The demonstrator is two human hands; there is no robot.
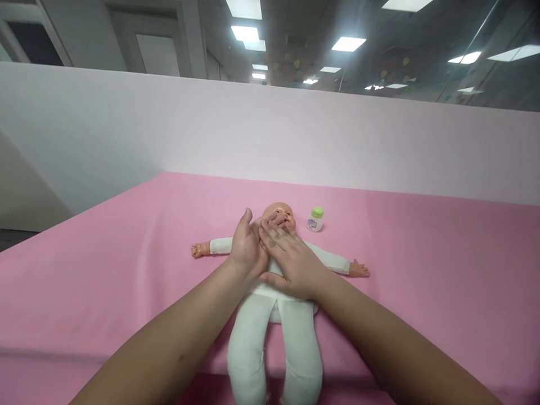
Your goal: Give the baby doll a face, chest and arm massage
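A baby doll (274, 332) in a white suit lies on its back on the pink cloth (126, 281), arms spread, legs toward me. My left hand (247, 247) rests on the doll's left shoulder and cheek with its fingers stretched out. My right hand (289, 261) lies flat across the chest, and its fingertips touch the doll's mouth and chin. Both hands overlap over the neck and hide it. A small white bottle (315, 219) with a green cap stands just right of the doll's head.
A pale partition wall (270, 140) runs behind the pink surface. The pink cloth spreads wide to both sides of the doll. Ceiling lights and a dark office space show above the wall.
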